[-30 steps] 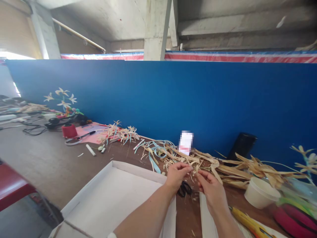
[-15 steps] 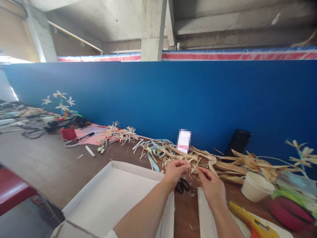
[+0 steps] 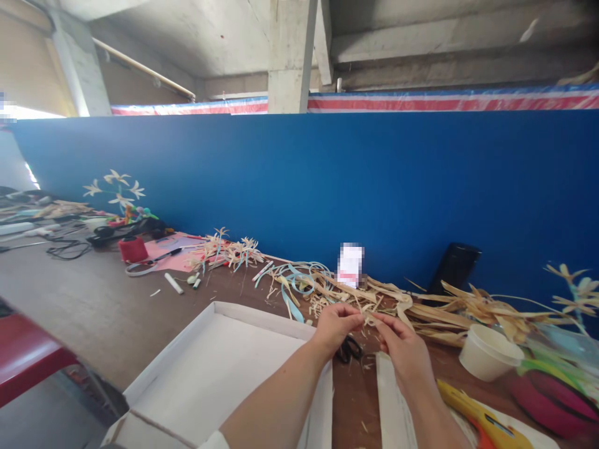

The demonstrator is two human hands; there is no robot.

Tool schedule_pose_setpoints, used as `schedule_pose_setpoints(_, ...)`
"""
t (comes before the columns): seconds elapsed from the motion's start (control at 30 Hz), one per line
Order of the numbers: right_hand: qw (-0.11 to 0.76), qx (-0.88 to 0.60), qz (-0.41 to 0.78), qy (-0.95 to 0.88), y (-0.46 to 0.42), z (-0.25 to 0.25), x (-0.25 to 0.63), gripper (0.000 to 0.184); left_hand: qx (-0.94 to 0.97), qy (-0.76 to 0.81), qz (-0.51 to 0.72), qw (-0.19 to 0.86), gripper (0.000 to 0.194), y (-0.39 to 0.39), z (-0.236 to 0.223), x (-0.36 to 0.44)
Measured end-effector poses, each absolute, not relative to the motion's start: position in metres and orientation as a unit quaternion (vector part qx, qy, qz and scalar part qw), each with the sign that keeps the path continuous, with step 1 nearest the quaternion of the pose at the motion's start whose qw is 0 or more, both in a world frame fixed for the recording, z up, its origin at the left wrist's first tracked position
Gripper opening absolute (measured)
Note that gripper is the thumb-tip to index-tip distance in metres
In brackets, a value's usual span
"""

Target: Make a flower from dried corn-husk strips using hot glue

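My left hand (image 3: 340, 325) is closed in a pinch above the table, with a thin pale strip of dried husk at its fingertips. Close beside it, my right hand (image 3: 403, 344) pinches at the same small pale piece, its fingertips nearly meeting the left ones. The strip's exact shape is hard to make out against the heap of dried husk strips (image 3: 412, 308) behind. Black-handled scissors (image 3: 349, 350) lie on the table under my hands, partly hidden by the left one.
A white open box lid (image 3: 253, 349) lies at left front. To the right are a yellow glue gun (image 3: 482, 415), a white paper cup (image 3: 489, 352) and a pink round container (image 3: 552, 402). Husk flowers (image 3: 234, 249) lie farther back, before a blue partition (image 3: 281, 181).
My fingertips have drawn slightly closer together, and the strips that stuck out between them show less. The whole view has shifted a little.
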State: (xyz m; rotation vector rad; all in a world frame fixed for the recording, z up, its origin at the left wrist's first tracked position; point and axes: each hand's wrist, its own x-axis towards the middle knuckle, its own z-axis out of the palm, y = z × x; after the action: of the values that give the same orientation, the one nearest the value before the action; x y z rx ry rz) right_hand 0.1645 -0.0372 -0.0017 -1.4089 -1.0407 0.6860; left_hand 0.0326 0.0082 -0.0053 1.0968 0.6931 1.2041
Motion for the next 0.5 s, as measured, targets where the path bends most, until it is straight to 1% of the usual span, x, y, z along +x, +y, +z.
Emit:
schedule_pose_setpoints(0.17, 0.56, -0.638, 0.259, -0.46, -0.0377, -0.0028, 0.1677, 0.033, 0.462, 0.29, 0.542, 0.639, 0.035, 0.0086, -0.0052, 0.0335)
schedule_pose_setpoints(0.27, 0.561, -0.635, 0.264, -0.461, -0.0387, -0.0017, 0.1664, 0.032, 0.467, 0.302, 0.537, 0.635, 0.032, 0.0078, -0.0035, 0.0327)
schedule_pose_setpoints(0.33, 0.584, -0.612, 0.299, -0.442, -0.0393, 0.0, 0.1639, 0.034, 0.47, 0.304, 0.537, 0.631, 0.031, 0.0075, -0.0029, 0.0321)
schedule_pose_setpoints(0.5, 0.682, -0.505, 0.421, -0.322, -0.0398, 0.0056, 0.159, 0.043, 0.453, 0.288, 0.55, 0.64, 0.031, 0.0093, -0.0053, 0.0332)
